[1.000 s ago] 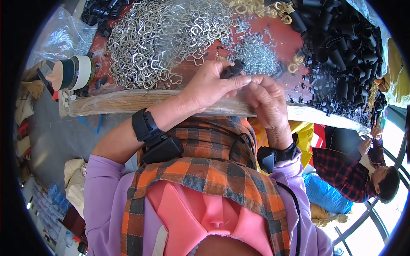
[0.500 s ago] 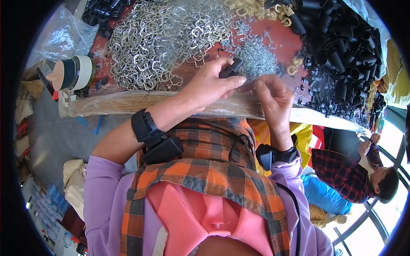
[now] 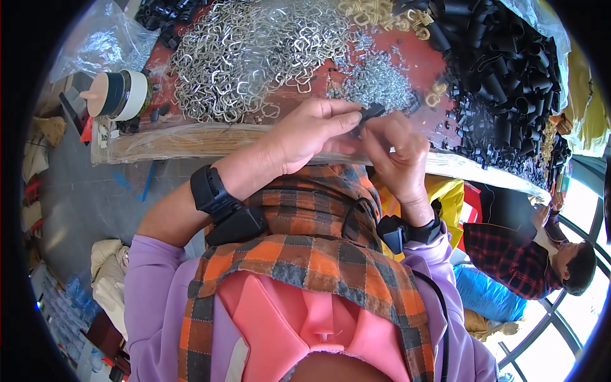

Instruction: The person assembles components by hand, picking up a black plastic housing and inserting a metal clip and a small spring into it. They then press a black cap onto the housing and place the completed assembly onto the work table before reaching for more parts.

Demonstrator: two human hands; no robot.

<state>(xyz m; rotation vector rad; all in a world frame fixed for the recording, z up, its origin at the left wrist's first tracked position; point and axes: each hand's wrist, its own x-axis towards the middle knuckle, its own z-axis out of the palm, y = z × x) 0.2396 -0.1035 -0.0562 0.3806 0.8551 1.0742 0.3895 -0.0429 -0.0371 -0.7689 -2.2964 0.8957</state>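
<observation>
We pinch a small black clip (image 3: 371, 112) btwn L hand (image 3: 305, 134) & R hand (image 3: 398, 156) fingertips, both closed on it, at table edge w/ silver ring pile (image 3: 248, 51) at 11 o'clock.

Lilac sleeves (image 3: 149, 299), orange plaid apron (image 3: 318, 254), 2 black wristbands (image 3: 213, 191).
</observation>
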